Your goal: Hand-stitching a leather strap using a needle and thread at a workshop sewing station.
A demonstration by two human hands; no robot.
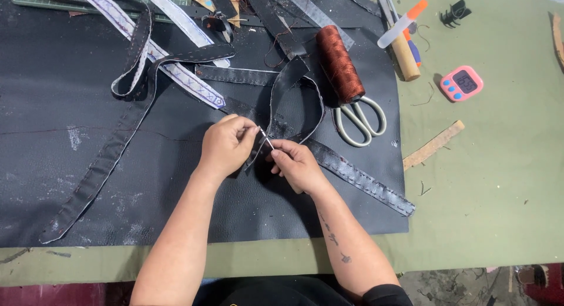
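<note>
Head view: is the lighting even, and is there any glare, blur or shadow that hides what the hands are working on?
Head view: soft, even light, sharp across the table. The black leather sheet shows only dull sheen, no harsh glare. The left hand and right hand are crisp, casting faint shadows. The dark strap against black leather has low contrast, and the thin metal piece between the fingertips is too small to identify.

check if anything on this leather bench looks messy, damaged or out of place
Nothing looks spilled or broken. The black mat is scuffed with pale marks, and loose leather strips lie tangled across it. A stray tan offcut sits on the green table. Both hands, left hand and right hand, pinch a black strap.
</note>
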